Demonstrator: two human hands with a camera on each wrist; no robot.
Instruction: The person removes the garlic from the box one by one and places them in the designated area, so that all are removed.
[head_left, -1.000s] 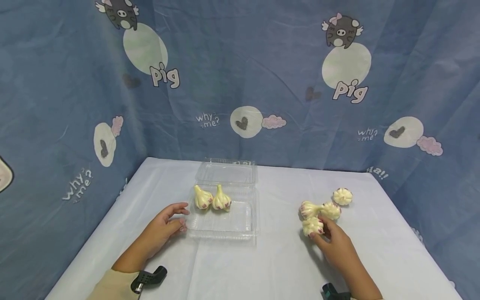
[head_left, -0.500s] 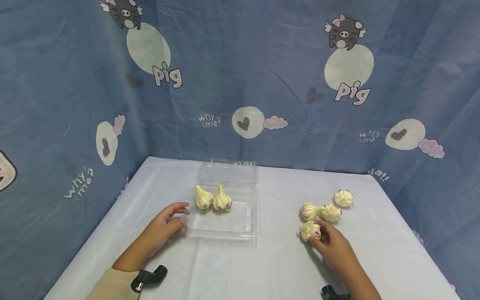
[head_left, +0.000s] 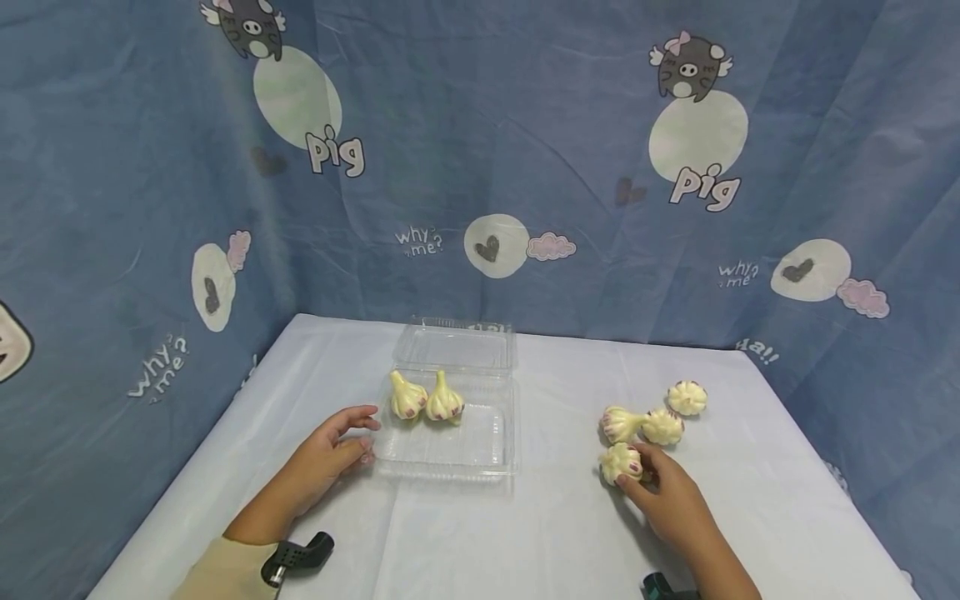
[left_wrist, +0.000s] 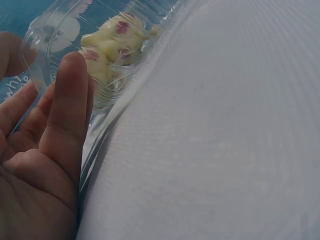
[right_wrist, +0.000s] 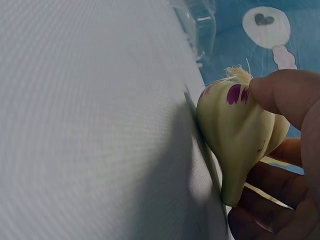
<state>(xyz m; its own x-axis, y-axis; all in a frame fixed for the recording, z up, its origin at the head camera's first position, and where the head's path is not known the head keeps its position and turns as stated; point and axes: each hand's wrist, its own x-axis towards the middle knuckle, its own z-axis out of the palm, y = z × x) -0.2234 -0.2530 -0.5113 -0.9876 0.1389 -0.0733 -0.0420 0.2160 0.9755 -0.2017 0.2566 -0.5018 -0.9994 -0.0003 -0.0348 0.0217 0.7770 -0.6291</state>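
My right hand (head_left: 670, 492) holds a garlic bulb (head_left: 621, 463) between thumb and fingers, at the table's right side. In the right wrist view the held garlic bulb (right_wrist: 240, 125) has its stem pointing down and its root tuft up by my thumb. My left hand (head_left: 330, 454) rests at the left edge of a clear plastic clamshell box (head_left: 465, 446), its fingers loosely bent; whether they touch the wall is hard to tell. Two garlic bulbs (head_left: 444, 400) stand side by side in the back left of the box. The left wrist view shows my left hand (left_wrist: 45, 145) close to the box corner.
Behind the held bulb lie three more garlic bulbs: one at left (head_left: 620, 424), one beside it (head_left: 663, 426) and one farther back (head_left: 687, 398). The box's lid (head_left: 453, 346) is laid back. A blue printed cloth (head_left: 480, 150) hangs behind the white table (head_left: 555, 517).
My right hand has moved slightly left and toward me with the garlic bulb, away from the others. Over the last half second it barely moves. The left hand stays in place.
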